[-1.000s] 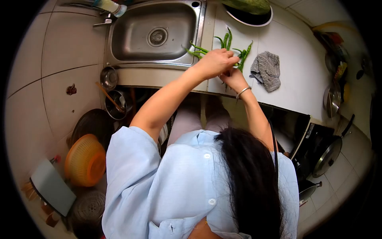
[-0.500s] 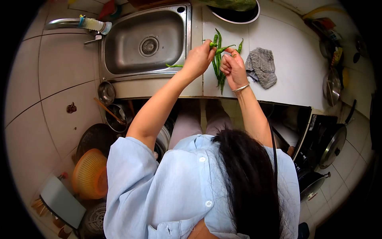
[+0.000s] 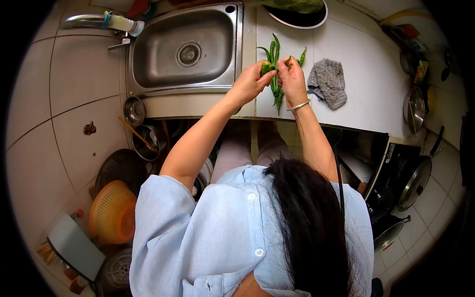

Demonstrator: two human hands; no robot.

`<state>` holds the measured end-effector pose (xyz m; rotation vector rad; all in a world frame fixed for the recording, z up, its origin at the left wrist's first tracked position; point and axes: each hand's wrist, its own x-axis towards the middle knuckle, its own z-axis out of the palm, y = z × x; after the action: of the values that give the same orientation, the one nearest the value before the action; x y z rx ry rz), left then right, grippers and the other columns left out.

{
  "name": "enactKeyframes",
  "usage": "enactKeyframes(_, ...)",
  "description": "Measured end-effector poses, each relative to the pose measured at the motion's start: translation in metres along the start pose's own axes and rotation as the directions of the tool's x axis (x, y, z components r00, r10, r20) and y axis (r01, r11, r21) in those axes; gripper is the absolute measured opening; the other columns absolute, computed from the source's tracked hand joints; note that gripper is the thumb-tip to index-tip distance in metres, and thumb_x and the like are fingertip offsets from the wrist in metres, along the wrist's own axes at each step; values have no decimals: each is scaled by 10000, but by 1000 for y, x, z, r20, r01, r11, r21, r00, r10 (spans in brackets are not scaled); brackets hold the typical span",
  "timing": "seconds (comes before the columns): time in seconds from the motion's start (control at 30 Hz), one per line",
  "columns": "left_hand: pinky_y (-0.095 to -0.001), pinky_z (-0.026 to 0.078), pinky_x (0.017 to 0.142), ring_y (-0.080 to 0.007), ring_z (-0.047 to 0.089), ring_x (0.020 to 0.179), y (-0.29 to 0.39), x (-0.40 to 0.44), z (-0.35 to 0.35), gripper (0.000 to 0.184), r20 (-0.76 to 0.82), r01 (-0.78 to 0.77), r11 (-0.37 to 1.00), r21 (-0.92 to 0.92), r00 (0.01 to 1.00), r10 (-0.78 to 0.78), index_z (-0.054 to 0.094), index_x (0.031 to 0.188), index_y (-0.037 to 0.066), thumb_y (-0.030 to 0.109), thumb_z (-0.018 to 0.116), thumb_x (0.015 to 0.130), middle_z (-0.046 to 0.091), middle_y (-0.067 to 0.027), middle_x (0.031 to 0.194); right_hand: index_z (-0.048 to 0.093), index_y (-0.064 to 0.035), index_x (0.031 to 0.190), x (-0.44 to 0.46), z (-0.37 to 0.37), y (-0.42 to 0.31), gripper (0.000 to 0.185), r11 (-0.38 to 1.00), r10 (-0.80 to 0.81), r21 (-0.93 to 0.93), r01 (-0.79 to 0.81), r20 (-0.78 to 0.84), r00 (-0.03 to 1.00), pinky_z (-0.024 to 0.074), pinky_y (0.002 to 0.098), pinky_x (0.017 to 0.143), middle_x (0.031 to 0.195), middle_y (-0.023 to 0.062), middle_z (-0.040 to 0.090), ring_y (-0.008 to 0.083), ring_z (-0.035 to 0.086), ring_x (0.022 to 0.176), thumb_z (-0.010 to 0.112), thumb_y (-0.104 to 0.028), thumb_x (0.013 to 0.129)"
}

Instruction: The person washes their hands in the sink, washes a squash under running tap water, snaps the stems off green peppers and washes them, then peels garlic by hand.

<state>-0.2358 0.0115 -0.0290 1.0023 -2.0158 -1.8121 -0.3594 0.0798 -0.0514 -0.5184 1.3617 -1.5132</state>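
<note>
Nearest the camera are the person's pale blue shirt (image 3: 217, 232) and dark hair (image 3: 309, 213); both forearms extend forward over the near edge of the white desk (image 3: 371, 99). Left hand (image 3: 253, 81): fingers and thumb clenched around a green pepper (image 3: 267, 68), above the desk just right of the sink (image 3: 238, 54). The visible part of this pepper is short, its long axis running roughly crosswise towards the other hand; which end is the stem cannot be told. Right hand (image 3: 293, 80), with a bracelet (image 3: 299, 105) at the wrist: fingers bent, thumb and forefinger drawn in close beside the held pepper; whether they grip it cannot be confirmed. Beneath and between the hands, loose peppers (image 3: 277, 44) lie on the desk in a loose bundle, long axes mainly front to back, one set of ends towards the near edge and the other pointing away from the person; one curves off towards the sink. A further pepper (image 3: 303, 55) shows just beyond the right hand, its upper end pointing away and slightly right. A grey cloth (image 3: 327, 84) lies crumpled to the right of that hand. At the far side stands a dark bowl (image 3: 297, 19) bearing a large green gourd (image 3: 294, 4); the tap (image 3: 81, 20) is at far left.
</note>
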Motion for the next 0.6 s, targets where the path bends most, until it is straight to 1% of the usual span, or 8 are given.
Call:
enactKeyframes(0.1,-209,356,483,-48,418,535,-1,-3,-4,144,44,-20,999,-27,999,21,515,860,52,181,520,925,482,32,629,461,-93,844,-3,2,-8,125,1000,-10,-16,11,75,997,287,167,461,647,-57,416,20,351,526,507,-174,927)
enactKeyframes(0.23,-207,346,486,-44,395,532,4,-11,-7,136,43,-91,996,-12,995,92,531,897,49,181,522,925,460,36,621,460,-91,832,-14,3,-24,131,937,180,265,-226,188,966,273,174,443,630,-54,396,27,327,507,504,-170,926)
enactKeyframes(0.3,-206,343,487,-43,388,534,3,-13,-6,136,28,-146,989,35,989,145,536,918,46,181,519,926,452,37,619,460,-88,828,-15,-2,-26,131,874,251,359,-329,246,936,266,178,434,622,-52,383,32,316,500,499,-165,927)
enactKeyframes(0.4,-206,348,492,-43,400,544,5,-13,-6,141,52,-126,991,-53,990,128,538,930,41,180,515,929,455,33,621,464,-82,836,-14,-8,-27,126,782,266,470,-409,341,901,261,184,425,613,-41,377,40,313,497,477,-159,935)
enactKeyframes(0.5,-206,352,495,-45,408,553,14,-10,-11,149,101,-37,995,-90,994,46,539,914,40,186,513,929,455,33,622,468,-77,841,-8,-15,-20,127,585,291,657,-475,377,879,266,183,427,625,-30,387,45,322,504,458,-155,941)
enactKeyframes(0.53,-205,355,491,-44,419,551,11,-8,-14,171,119,0,998,-62,993,8,539,881,39,201,515,928,473,30,621,480,-67,845,-7,-15,-21,129,637,297,652,-411,285,911,281,177,447,668,-8,442,54,339,515,441,-144,941)
enactKeyframes(0.57,-209,357,490,-46,424,549,11,-8,-14,179,114,18,999,-34,993,-14,539,867,38,206,519,926,484,26,623,491,-63,861,-6,-14,-23,117,784,269,509,-354,236,934,295,173,460,695,-3,464,56,356,524,448,-142,936)
enactKeyframes(0.6,-212,360,489,-48,429,548,11,-9,-14,187,109,38,999,-6,993,-37,538,854,37,210,523,923,496,23,624,502,-59,876,-6,-11,-26,109,895,230,343,-285,192,954,309,169,474,721,2,486,58,373,532,454,-141,931)
